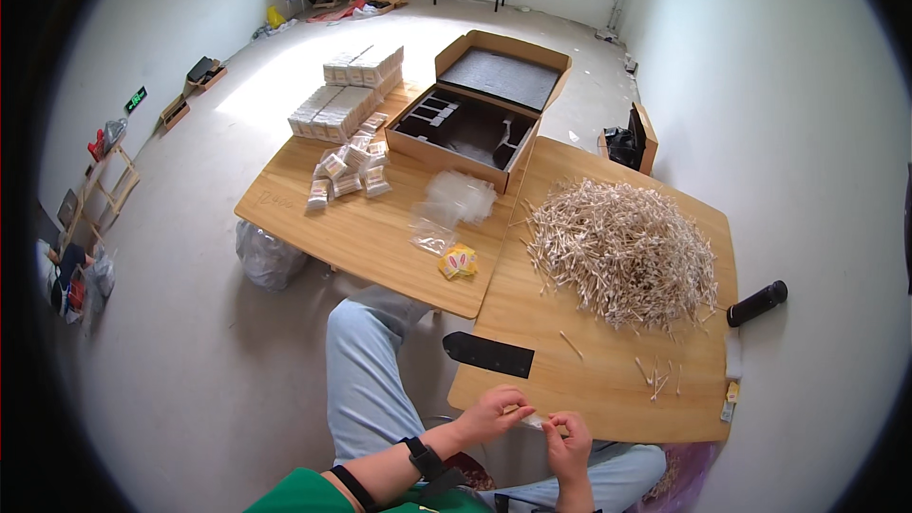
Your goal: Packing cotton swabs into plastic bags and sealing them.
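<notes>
I judged the work barely dented: the big pile of sticks [622,252] covered the far bench [608,389], with filled packets [347,171] stacked well left of it. Near of the pile, at the bench edge, my left hand [492,414] and right hand [568,444] pinched a small clear bag [534,421] between closed fingers.

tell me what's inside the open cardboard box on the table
The cardboard box holds dark foam with cut-out slots; its raised lid is lined with grey foam. Whether the slots hold anything cannot be seen.
</notes>
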{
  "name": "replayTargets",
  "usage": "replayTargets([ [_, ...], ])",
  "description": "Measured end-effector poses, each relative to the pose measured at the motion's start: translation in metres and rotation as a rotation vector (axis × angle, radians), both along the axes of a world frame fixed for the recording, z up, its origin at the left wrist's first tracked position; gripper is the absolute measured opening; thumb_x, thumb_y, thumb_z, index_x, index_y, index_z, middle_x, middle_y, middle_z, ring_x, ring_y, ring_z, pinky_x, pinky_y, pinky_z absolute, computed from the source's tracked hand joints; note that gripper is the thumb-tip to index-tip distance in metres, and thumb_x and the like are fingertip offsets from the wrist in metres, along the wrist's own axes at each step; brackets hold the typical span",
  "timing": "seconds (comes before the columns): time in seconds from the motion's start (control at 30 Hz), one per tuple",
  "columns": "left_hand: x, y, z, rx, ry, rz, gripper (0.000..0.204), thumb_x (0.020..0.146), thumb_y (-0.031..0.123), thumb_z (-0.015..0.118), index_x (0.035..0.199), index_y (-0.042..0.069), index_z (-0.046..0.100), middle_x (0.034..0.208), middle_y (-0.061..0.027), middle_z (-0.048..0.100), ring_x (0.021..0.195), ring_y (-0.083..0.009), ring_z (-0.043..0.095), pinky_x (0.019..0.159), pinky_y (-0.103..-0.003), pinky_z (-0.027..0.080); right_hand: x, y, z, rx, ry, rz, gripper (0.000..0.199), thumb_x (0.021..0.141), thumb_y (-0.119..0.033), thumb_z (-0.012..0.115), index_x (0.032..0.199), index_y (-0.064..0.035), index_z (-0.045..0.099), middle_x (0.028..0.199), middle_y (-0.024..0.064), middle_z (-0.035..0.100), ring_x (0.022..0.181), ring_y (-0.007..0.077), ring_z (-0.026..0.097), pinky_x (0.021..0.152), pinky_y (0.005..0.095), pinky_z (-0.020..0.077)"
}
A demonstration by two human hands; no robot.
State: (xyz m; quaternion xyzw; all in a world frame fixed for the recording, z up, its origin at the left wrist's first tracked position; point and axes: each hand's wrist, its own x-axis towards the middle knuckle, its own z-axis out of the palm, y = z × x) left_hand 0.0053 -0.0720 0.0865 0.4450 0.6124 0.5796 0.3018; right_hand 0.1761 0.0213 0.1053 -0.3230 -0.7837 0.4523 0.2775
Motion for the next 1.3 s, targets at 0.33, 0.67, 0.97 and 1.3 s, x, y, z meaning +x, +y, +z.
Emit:
replayTargets([
  [0.33,-0.007,0.002,0.004,0.096,0.287,-0.158,0.016,0.074,0.01,0.076,0.079,0.006,0.061,0.081,-0.0092,0.064,0.078,-0.0308,0.063,0.068,-0.041,0.05,0.002,0.007,-0.005,0.177,-0.024,0.143,0.014,0.081,-0.009,0.075,0.085,-0.0034,0.063,0.088,0.0138,0.065,0.084,0.0307,0.065,0.074,0.0367,0.0513],
  [0.67,-0.019,0.006,0.004,-0.011,0.426,-0.059,0.022,0.073,0.017,0.079,0.074,0.007,0.06,0.078,-0.0078,0.063,0.078,-0.0297,0.062,0.068,-0.04,0.05,-0.004,0.01,-0.009,0.213,-0.039,0.018,0.017,0.083,-0.013,0.073,0.084,-0.004,0.06,0.084,0.0132,0.062,0.078,0.0323,0.061,0.069,0.0391,0.0493],
  [0.97,-0.018,0.02,-0.02,0.052,0.441,0.022,0.016,0.075,0.014,0.077,0.078,0.006,0.063,0.084,-0.0083,0.064,0.085,-0.0278,0.061,0.074,-0.038,0.05,-0.029,0.02,-0.022,0.218,0.037,0.048,0.012,0.08,-0.007,0.074,0.087,-0.0047,0.064,0.089,0.0115,0.062,0.085,0.03,0.06,0.074,0.0376,0.0485],
  [1.3,-0.018,0.019,-0.017,0.018,0.353,-0.004,0.013,0.08,0.01,0.074,0.086,0.006,0.063,0.089,-0.0087,0.065,0.089,-0.0274,0.062,0.079,-0.036,0.05,-0.016,0.02,-0.029,0.106,0.057,-0.085,0.013,0.077,-0.002,0.077,0.084,-0.0035,0.067,0.092,0.0107,0.066,0.087,0.0241,0.063,0.077,0.0326,0.0508],
])
